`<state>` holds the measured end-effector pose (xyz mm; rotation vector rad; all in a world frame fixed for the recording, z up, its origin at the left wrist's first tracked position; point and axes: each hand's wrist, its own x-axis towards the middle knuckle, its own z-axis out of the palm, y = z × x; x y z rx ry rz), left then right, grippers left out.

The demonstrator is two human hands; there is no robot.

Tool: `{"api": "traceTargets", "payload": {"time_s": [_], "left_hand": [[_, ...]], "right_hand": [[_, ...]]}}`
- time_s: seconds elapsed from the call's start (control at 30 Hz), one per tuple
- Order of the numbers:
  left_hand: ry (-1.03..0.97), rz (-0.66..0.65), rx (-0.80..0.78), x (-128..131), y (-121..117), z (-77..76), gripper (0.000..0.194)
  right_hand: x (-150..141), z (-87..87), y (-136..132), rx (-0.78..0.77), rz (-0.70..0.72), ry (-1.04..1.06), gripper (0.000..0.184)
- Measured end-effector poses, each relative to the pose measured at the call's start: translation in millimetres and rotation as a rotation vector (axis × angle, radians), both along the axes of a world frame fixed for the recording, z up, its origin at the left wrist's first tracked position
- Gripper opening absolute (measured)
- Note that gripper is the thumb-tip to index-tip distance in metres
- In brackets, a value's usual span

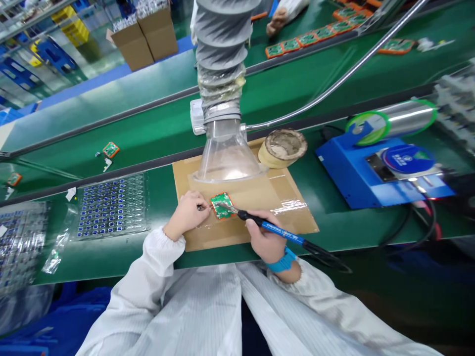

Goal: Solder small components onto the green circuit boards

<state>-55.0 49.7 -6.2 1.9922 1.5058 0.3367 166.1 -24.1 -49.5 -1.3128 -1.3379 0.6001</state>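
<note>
Head | tray (136,202): blue parts (101,205) | carton (159,35): pale pieces (150,7) | right hand (265,239): soldering iron (275,230)

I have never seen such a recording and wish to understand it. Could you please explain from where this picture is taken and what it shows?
No robot here: you see a person's two bare hands through a camera worn on the head. The right hand holds a blue and black pen-shaped tool, like a soldering iron, its metal tip over a green circuit board with an orange border. The left hand is at the board's left edge; its grip is unclear. The board lies on a brown cardboard sheet on the green worktop. Above hangs a clear funnel-shaped hood; a clear plastic tray of blue parts lies further left.
</note>
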Motion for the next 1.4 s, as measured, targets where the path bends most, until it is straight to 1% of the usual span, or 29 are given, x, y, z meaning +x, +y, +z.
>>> {"api": "traceTargets", "payload": {"time_s": [0.13,0.23,0.33,0.5,0.7,0.87,1.0,1.23,1.4], "left_hand": [[-0.027,-0.027,-0.024,-1,4,2.6,0.019],[-0.042,-0.049,-0.025,-3,6,2.1,0.020],[-0.044,-0.063,-0.023,-3,8,0.7,0.020],[-0.046,-0.065,-0.024,-4,9,-0.2,0.019],[-0.054,-0.065,-0.035,-4,10,2.3,0.020],[-0.060,-0.067,-0.039,-3,10,2.7,0.020],[-0.062,-0.064,-0.037,-3,10,1.6,0.020],[-0.069,-0.066,-0.031,-3,10,1.3,0.021],[-0.061,-0.062,-0.043,-3,10,1.8,0.020]], "right_hand": [[-2,5.0,-2,0.008,0.079,-0.068,0.006],[-4,11.7,0,0.002,0.102,-0.110,0.005],[-5,14.1,2,0.000,0.106,-0.117,0.005],[-7,10.5,2,0.024,0.100,-0.122,0.005],[-6,8.6,2,0.050,0.117,-0.097,0.008],[-5,6.1,2,0.013,0.117,-0.116,0.006],[-6,4.1,1,0.045,0.118,-0.115,0.008],[-4,6.8,1,0.002,0.095,-0.129,0.002],[-3,7.1,0,0.042,0.078,-0.098,0.004]]}}
